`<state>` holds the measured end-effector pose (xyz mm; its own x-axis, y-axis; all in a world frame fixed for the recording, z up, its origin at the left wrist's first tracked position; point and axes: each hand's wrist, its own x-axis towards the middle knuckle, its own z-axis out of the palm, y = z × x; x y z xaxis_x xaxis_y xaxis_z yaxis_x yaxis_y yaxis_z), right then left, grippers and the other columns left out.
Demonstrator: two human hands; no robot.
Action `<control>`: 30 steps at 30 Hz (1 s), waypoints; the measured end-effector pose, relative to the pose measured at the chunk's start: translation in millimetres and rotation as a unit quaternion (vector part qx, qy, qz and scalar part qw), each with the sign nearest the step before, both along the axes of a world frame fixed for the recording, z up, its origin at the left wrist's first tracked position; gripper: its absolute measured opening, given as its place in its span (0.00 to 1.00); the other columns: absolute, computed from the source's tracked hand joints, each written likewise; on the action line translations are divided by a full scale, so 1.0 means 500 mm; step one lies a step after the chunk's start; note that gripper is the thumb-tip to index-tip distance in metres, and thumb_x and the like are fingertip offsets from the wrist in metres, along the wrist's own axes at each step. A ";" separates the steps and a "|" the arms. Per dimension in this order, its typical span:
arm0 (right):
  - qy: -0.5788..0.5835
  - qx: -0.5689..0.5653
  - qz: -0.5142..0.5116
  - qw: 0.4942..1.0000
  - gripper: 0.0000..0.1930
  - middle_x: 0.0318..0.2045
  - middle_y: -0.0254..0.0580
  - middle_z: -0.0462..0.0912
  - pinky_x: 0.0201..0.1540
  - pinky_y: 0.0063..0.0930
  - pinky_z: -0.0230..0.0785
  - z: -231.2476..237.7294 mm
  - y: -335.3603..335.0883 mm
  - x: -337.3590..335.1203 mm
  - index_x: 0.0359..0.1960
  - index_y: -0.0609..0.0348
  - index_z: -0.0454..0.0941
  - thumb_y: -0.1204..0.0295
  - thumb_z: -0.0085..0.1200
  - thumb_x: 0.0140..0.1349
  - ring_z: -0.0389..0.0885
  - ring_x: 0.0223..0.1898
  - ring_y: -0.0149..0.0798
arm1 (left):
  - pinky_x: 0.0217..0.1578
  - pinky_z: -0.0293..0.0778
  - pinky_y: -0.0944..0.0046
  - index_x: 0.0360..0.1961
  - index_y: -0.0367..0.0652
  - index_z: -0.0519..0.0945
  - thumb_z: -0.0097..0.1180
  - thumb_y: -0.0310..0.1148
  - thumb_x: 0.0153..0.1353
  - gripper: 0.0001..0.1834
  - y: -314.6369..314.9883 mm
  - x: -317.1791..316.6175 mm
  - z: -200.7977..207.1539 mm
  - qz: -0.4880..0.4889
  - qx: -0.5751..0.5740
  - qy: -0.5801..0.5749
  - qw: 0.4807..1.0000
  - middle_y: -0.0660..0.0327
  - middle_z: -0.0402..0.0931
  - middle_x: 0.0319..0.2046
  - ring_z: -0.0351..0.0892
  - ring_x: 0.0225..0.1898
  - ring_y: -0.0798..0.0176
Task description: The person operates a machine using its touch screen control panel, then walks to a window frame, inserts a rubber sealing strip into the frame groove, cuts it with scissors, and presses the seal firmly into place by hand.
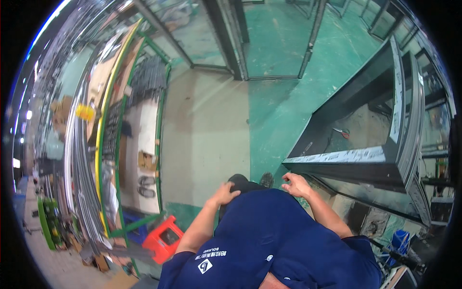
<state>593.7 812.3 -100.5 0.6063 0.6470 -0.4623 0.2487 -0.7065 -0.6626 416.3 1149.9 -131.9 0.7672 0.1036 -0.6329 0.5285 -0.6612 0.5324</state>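
Note:
My left hand [224,194] rests by my dark trouser leg [244,184], thumb and fingers apart, holding nothing that I can see. On the other side, my right hand [296,185] hangs in the air with loosely bent, parted fingers and nothing in them. Nearest to it is the lower corner of a large dark metal window frame [337,166], which has white printed protective film [356,155] along its edges. Scissors [343,133] with red handles lie within the frame's outline. One dark shoe [267,179] shows between my hands.
At left stands a green rack [162,115] with long metal profiles [83,164], shoes [146,187] and a small cardboard box [147,160]. A red plastic stool [153,243] is beside it. Glazed frames [274,77] stand ahead on the green and beige floor. A blue bucket [400,239] sits at lower right.

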 end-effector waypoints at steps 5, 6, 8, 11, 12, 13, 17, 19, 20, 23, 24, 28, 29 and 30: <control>0.038 0.037 -0.069 0.996 0.22 0.46 0.53 0.86 0.53 0.45 0.75 -0.055 0.027 0.079 0.51 0.61 0.78 0.58 0.63 0.63 0.83 0.52 0.56 | 0.70 0.62 0.50 0.68 0.40 0.71 0.60 0.55 0.65 0.38 0.075 0.224 -0.017 0.048 -0.103 0.058 0.992 0.41 0.70 0.64 0.65 0.69 0.41; 0.054 0.030 -0.094 0.994 0.22 0.46 0.52 0.86 0.54 0.45 0.74 -0.059 0.041 0.098 0.51 0.61 0.79 0.58 0.63 0.63 0.83 0.52 0.56 | 0.70 0.63 0.50 0.67 0.40 0.73 0.58 0.55 0.66 0.37 0.111 0.272 -0.055 -0.044 -0.084 0.065 0.993 0.41 0.70 0.65 0.66 0.69 0.42; 0.061 0.002 -0.124 0.990 0.23 0.47 0.53 0.86 0.56 0.45 0.74 -0.073 0.070 0.150 0.53 0.61 0.79 0.57 0.64 0.63 0.82 0.53 0.55 | 0.70 0.63 0.50 0.65 0.38 0.75 0.58 0.56 0.66 0.36 0.164 0.384 -0.091 -0.141 -0.105 0.078 0.981 0.42 0.73 0.64 0.68 0.69 0.44; 0.041 -0.036 -0.201 0.978 0.22 0.49 0.55 0.86 0.55 0.46 0.75 -0.086 0.115 0.242 0.54 0.62 0.78 0.62 0.63 0.63 0.83 0.54 0.55 | 0.67 0.67 0.50 0.63 0.35 0.76 0.58 0.56 0.66 0.37 0.225 0.585 -0.071 -0.214 -0.060 0.103 0.970 0.43 0.75 0.62 0.72 0.66 0.43; 0.035 -0.039 -0.235 0.971 0.22 0.49 0.55 0.86 0.56 0.45 0.74 -0.091 0.127 0.275 0.54 0.61 0.78 0.61 0.63 0.63 0.83 0.55 0.55 | 0.66 0.68 0.50 0.63 0.34 0.75 0.58 0.56 0.66 0.37 0.239 0.664 -0.053 -0.237 -0.040 0.103 0.965 0.43 0.76 0.62 0.73 0.66 0.43; 0.031 -0.054 -0.271 0.960 0.22 0.51 0.56 0.84 0.58 0.45 0.73 -0.094 0.142 0.302 0.54 0.61 0.78 0.61 0.64 0.63 0.80 0.57 0.56 | 0.63 0.72 0.55 0.61 0.36 0.78 0.59 0.53 0.67 0.33 0.260 0.724 -0.049 -0.208 -0.077 0.101 0.970 0.44 0.79 0.59 0.79 0.61 0.48; 0.011 -0.041 -0.372 0.927 0.24 0.53 0.58 0.78 0.63 0.47 0.68 -0.037 0.187 0.424 0.56 0.57 0.77 0.58 0.61 0.63 0.76 0.59 0.58 | 0.61 0.73 0.54 0.62 0.36 0.77 0.60 0.53 0.67 0.33 0.289 1.024 0.010 -0.254 -0.088 0.023 0.963 0.45 0.80 0.57 0.80 0.59 0.49; -0.003 -0.015 -0.418 0.908 0.24 0.53 0.58 0.78 0.62 0.47 0.69 -0.010 0.197 0.488 0.56 0.57 0.77 0.59 0.62 0.62 0.76 0.58 0.59 | 0.59 0.74 0.56 0.61 0.36 0.77 0.61 0.49 0.67 0.30 0.272 1.185 0.061 -0.269 -0.089 -0.041 0.958 0.47 0.81 0.56 0.80 0.58 0.53; -0.003 -0.024 -0.429 0.903 0.24 0.52 0.58 0.78 0.62 0.47 0.69 -0.004 0.195 0.518 0.56 0.58 0.77 0.59 0.62 0.62 0.77 0.58 0.59 | 0.58 0.74 0.57 0.60 0.36 0.78 0.62 0.47 0.68 0.28 0.250 1.262 0.085 -0.275 -0.089 -0.085 0.954 0.48 0.81 0.54 0.80 0.57 0.56; 0.017 -0.020 -0.462 0.886 0.23 0.53 0.59 0.78 0.62 0.47 0.69 -0.010 0.174 0.607 0.56 0.60 0.77 0.61 0.63 0.63 0.76 0.58 0.59 | 0.58 0.74 0.59 0.60 0.36 0.77 0.61 0.41 0.69 0.25 0.154 1.475 0.156 -0.265 -0.169 -0.164 0.935 0.54 0.81 0.53 0.78 0.56 0.62; 0.020 -0.026 -0.471 0.882 0.23 0.54 0.59 0.77 0.62 0.47 0.69 -0.021 0.164 0.640 0.56 0.59 0.77 0.61 0.63 0.63 0.76 0.59 0.59 | 0.58 0.73 0.59 0.61 0.36 0.76 0.60 0.41 0.70 0.25 0.112 1.538 0.177 -0.266 -0.201 -0.168 0.928 0.53 0.81 0.54 0.78 0.56 0.62; 0.023 -0.042 -0.460 0.886 0.23 0.56 0.58 0.77 0.63 0.47 0.68 -0.090 0.112 0.775 0.57 0.54 0.77 0.59 0.63 0.64 0.75 0.60 0.59 | 0.60 0.72 0.58 0.65 0.36 0.73 0.59 0.41 0.70 0.27 -0.062 1.739 0.257 -0.281 -0.255 -0.188 0.906 0.53 0.79 0.59 0.78 0.59 0.59; 0.039 -0.051 -0.466 0.883 0.23 0.56 0.58 0.77 0.63 0.48 0.68 -0.092 0.106 0.818 0.57 0.55 0.77 0.59 0.62 0.64 0.75 0.60 0.60 | 0.60 0.72 0.58 0.65 0.36 0.73 0.59 0.41 0.70 0.27 -0.095 1.789 0.257 -0.283 -0.253 -0.190 0.905 0.53 0.79 0.59 0.78 0.59 0.59; 0.046 -0.062 -0.467 0.881 0.22 0.56 0.57 0.77 0.63 0.48 0.68 -0.091 0.081 0.861 0.57 0.56 0.77 0.59 0.62 0.64 0.75 0.60 0.59 | 0.60 0.72 0.58 0.65 0.37 0.72 0.59 0.41 0.71 0.28 -0.135 1.839 0.255 -0.252 -0.297 -0.190 0.901 0.53 0.77 0.60 0.77 0.60 0.59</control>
